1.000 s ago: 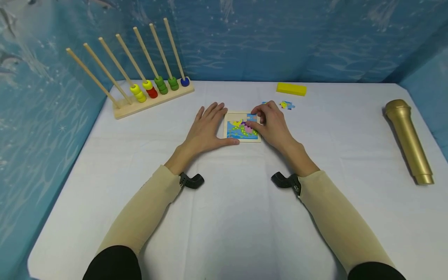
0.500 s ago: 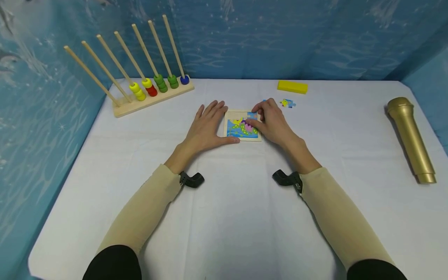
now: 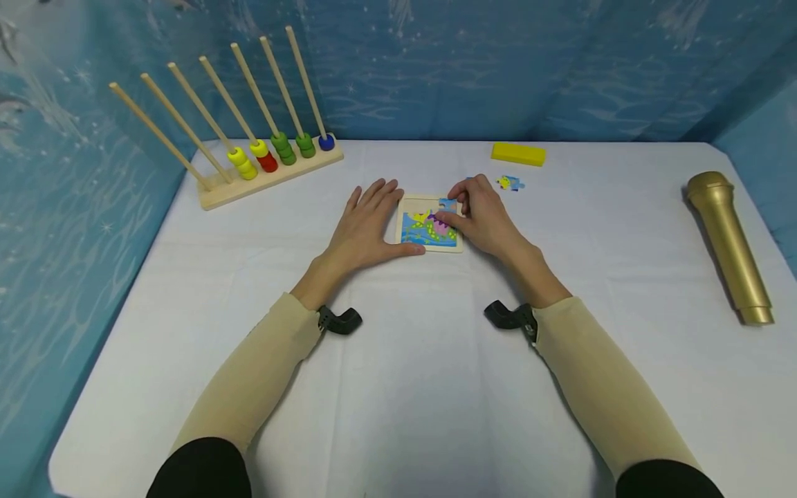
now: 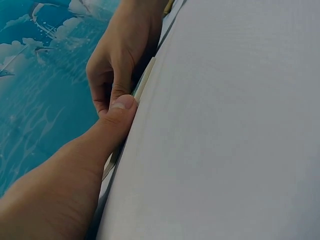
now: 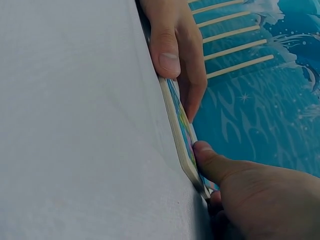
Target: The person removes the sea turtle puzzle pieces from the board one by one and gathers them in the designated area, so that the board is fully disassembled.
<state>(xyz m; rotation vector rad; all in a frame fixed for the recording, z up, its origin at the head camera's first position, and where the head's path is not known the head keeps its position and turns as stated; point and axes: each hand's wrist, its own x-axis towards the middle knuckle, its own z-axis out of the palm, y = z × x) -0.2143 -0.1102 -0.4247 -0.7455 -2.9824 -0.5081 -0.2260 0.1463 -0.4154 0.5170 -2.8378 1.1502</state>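
Note:
A small wooden jigsaw puzzle (image 3: 414,232) in a pale frame lies on the table, with a colourful sea picture along its lower part and bare wood at its upper left. My left hand (image 3: 363,228) steadies its left side, fingers straight and spread, thumb along the front edge. At the upper right corner, the bent thumb and index finger of my right hand (image 3: 488,218) pinch a blue puzzle piece (image 3: 445,205). In the right wrist view, the thumb of the right hand (image 5: 250,187) touches the picture near the frame's edge (image 5: 175,125).
Beyond the right hand lies a loose puzzle piece (image 3: 510,183), with another mostly hidden by that hand. A yellow block (image 3: 518,153) sits at the back edge. A wooden peg abacus (image 3: 274,176) with coloured beads stands back left; a gold microphone-shaped object (image 3: 730,249) lies at right.
Both hands stay at the puzzle almost unmoved. The whole view shifts slightly; the right hand's thumb and index finger remain at the upper right piece.

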